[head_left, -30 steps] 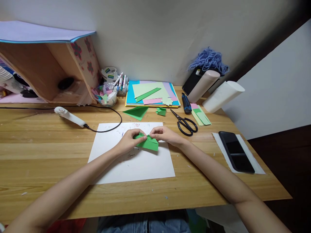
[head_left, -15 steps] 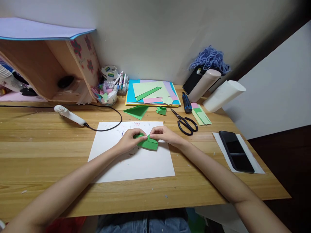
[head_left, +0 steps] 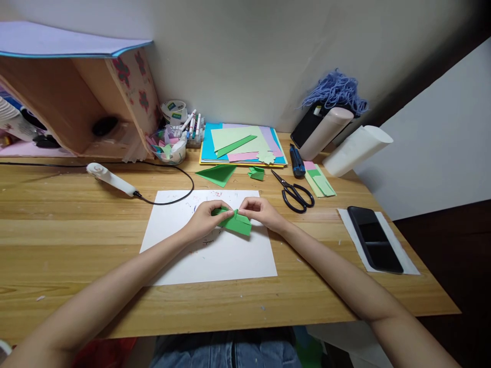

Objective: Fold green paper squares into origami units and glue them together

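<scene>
Above the white sheet (head_left: 215,260), a folded piece of green paper (head_left: 238,225) is held between both hands. My left hand (head_left: 205,219) pinches its left part between thumb and fingers. At the upper edge, near a small raised fold, my right hand (head_left: 264,212) grips the paper with thumb and forefinger. The fingertips of the two hands almost meet. Behind them on the table lie a green paper triangle (head_left: 218,175) and a small folded green paper piece (head_left: 256,173).
Black-handled scissors (head_left: 295,191) and a blue utility knife (head_left: 296,161) lie to the right. A phone (head_left: 374,239) rests at far right. Coloured paper sheets (head_left: 205,151), a tub of scraps (head_left: 169,151) and markers (head_left: 195,128) stand behind. A white corded tool (head_left: 111,179) lies left.
The green paper has tilted slightly, its right end lower, and the fingertips have shifted a little along its upper edge. The whole view has moved slightly.
</scene>
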`<state>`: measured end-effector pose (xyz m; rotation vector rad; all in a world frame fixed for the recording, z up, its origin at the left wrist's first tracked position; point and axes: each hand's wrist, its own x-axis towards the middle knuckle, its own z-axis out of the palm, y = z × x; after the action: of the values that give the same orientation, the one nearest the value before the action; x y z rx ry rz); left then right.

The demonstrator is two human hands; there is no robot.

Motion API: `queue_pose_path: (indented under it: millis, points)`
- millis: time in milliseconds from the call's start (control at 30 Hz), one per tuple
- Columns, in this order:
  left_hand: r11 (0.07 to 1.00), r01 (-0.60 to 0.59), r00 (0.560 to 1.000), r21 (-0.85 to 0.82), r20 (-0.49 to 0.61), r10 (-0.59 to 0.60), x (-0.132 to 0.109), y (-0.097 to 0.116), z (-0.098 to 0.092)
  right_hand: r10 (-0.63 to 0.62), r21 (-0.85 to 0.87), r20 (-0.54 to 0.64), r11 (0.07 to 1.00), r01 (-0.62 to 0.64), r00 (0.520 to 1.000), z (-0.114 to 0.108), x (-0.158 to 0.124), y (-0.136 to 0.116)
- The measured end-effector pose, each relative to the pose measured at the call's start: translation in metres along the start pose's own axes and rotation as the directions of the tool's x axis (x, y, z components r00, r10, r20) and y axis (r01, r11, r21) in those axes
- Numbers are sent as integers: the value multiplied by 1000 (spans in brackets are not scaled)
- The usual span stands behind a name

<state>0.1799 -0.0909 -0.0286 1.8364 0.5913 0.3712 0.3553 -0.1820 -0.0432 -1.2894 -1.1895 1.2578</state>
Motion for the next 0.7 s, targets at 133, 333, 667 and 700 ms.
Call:
queue_pose_path:
  millis: [133,333,667,700]
  points:
    - [1000,22,1000,13,-22,-22,-1,-1,1,64,34,68,997,-66,996,-4,0,-7]
    - [999,3,1000,37,-18,-2,-1,-1,0,129,56,162,989,-140,978,-9,2,-10]
    - [994,-18,999,104,-41,22,-1,-4,2,53,-22,72,998,-51,996,1,2,-5]
    - [994,-25,999,110,-38,29,-1,-5,3,42,-34,67,999,-40,997,2,2,-4]
